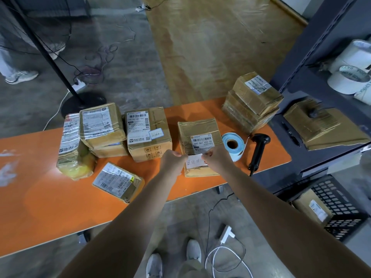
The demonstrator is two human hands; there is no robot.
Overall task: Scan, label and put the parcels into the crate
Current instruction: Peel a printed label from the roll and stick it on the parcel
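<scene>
- Crate (341,205), black, stands on the floor at the near right, with a small parcel (313,205) inside.
- My left hand (173,160) and right hand (216,159) each pinch one end of a white label (194,161).
- The label is held over the near edge of a brown parcel (197,133) on the orange table (50,197).
- Just right of it are a label roll (232,145) and a scanner (259,149).
- A stack of parcels (253,101) stands far right.

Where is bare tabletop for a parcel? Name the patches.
Free: the orange table's left end, beside the taped parcel; the gap between flat parcel and the parcel under the pinched label. Crowded: the far edge, and around label roll and scanner.
</scene>
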